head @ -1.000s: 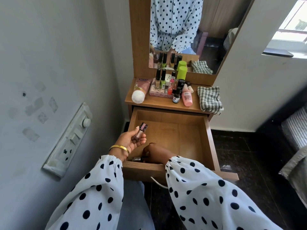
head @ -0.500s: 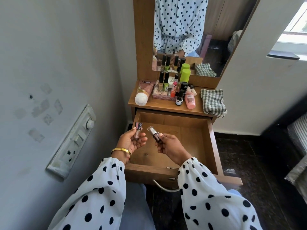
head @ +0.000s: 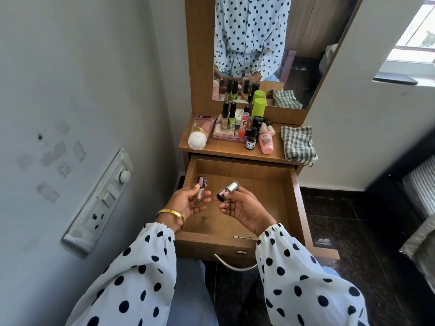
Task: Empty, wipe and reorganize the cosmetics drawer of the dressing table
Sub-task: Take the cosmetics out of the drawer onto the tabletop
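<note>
The wooden drawer [head: 297,196] of the dressing table is pulled out, and its inside looks bare. Over its left half my left hand [head: 188,204] holds a small glittery nail polish bottle [head: 200,190] with a dark striped cap. My right hand [head: 242,209] holds a dark bottle with a silver cap [head: 227,189], tilted to the upper right. Both hands hover above the drawer floor. On the tabletop [head: 226,150] stand several cosmetics: a pink tube [head: 199,132], nail polishes [head: 228,116], a green-capped bottle [head: 259,106], a pink bottle [head: 266,142]. A checked cloth [head: 297,144] lies folded at the right.
A mirror [head: 266,43] rises behind the tabletop. A wall with a switch panel [head: 101,203] is close on the left. Dark floor tiles and a striped bed edge [head: 421,189] lie to the right. The drawer's metal handle [head: 231,263] points toward me.
My right hand came up from the drawer's front edge with the silver-capped bottle and now holds it beside the left hand's bottle. The view shifted slightly.
</note>
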`<act>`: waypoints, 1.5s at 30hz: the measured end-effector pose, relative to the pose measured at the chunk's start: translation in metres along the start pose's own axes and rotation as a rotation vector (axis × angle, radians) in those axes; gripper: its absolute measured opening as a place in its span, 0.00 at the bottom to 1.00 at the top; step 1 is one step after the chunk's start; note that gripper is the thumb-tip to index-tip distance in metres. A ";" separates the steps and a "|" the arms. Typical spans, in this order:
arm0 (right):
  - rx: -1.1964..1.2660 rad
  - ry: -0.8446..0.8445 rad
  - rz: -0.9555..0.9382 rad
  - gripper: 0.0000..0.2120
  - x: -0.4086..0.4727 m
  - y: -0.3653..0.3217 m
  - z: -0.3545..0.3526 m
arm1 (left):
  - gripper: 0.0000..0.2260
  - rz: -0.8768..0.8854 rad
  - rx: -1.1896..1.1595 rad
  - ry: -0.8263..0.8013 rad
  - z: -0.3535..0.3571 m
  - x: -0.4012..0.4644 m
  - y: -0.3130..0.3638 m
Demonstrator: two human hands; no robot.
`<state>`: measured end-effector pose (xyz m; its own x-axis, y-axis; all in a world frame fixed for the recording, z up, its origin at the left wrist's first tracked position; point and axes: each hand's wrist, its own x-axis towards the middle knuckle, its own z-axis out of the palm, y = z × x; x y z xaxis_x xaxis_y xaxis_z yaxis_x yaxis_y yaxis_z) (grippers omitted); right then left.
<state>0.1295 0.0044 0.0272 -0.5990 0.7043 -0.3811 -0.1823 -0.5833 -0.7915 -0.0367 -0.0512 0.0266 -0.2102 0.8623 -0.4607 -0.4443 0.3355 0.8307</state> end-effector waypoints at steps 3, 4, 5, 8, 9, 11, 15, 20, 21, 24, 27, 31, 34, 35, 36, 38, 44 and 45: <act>-0.012 0.004 -0.009 0.13 0.000 0.001 0.000 | 0.08 -0.007 0.056 -0.026 0.001 -0.001 0.000; -0.017 0.004 -0.007 0.12 0.000 0.001 0.000 | 0.08 -0.008 0.066 -0.029 0.001 -0.001 0.000; -0.021 0.005 -0.006 0.09 0.000 0.001 0.000 | 0.08 -0.008 0.069 -0.028 0.002 -0.001 -0.001; -0.018 0.035 -0.028 0.04 0.000 0.000 0.000 | 0.11 -0.007 0.073 -0.019 0.002 -0.001 -0.001; -0.012 0.044 -0.038 0.05 0.000 0.000 0.000 | 0.12 -0.009 0.076 -0.019 0.001 -0.001 -0.001; 0.000 0.050 -0.046 0.06 -0.001 0.000 0.000 | 0.12 -0.022 0.084 -0.021 0.001 -0.002 -0.001; 0.017 0.025 -0.047 0.07 -0.003 0.000 0.002 | 0.12 -0.048 0.048 -0.034 0.002 -0.003 -0.001; 0.059 0.046 -0.074 0.07 -0.003 -0.002 0.002 | 0.11 -0.067 -0.011 -0.037 0.006 -0.005 0.001; 0.056 0.042 -0.073 0.09 -0.003 -0.001 0.002 | 0.10 -0.066 -0.017 -0.039 0.007 -0.005 0.001; 0.000 0.005 -0.059 0.13 -0.004 0.000 0.003 | 0.11 -0.055 0.021 -0.036 0.008 -0.006 0.001; -0.047 -0.012 -0.063 0.13 -0.006 -0.001 0.005 | 0.13 -0.036 0.088 -0.003 0.007 -0.006 0.000; -0.047 0.098 -0.082 0.13 -0.005 0.000 0.006 | 0.12 -0.002 0.125 0.019 0.008 -0.009 -0.001; -0.130 0.228 -0.120 0.07 -0.005 0.001 0.003 | 0.13 0.063 0.200 0.044 0.009 -0.010 -0.002; -0.176 0.250 -0.133 0.05 -0.005 0.000 0.002 | 0.14 0.097 0.252 0.061 0.009 -0.010 -0.002; -0.219 0.260 -0.144 0.03 -0.005 0.000 0.001 | 0.14 0.134 0.318 0.083 0.010 -0.010 -0.003; -0.288 0.262 -0.162 0.01 -0.006 -0.003 -0.002 | 0.13 0.207 0.443 0.113 0.013 -0.010 -0.002; -0.521 0.250 -0.200 0.04 -0.003 -0.041 0.008 | 0.13 0.363 0.587 0.167 0.032 -0.005 0.023; -0.563 0.244 -0.210 0.06 -0.002 -0.052 0.012 | 0.14 0.381 0.599 0.167 0.036 -0.003 0.031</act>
<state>0.1305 0.0285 0.0747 -0.3884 0.8908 -0.2358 0.2000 -0.1683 -0.9652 -0.0185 -0.0299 0.0645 -0.4063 0.9074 -0.1073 0.2289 0.2148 0.9495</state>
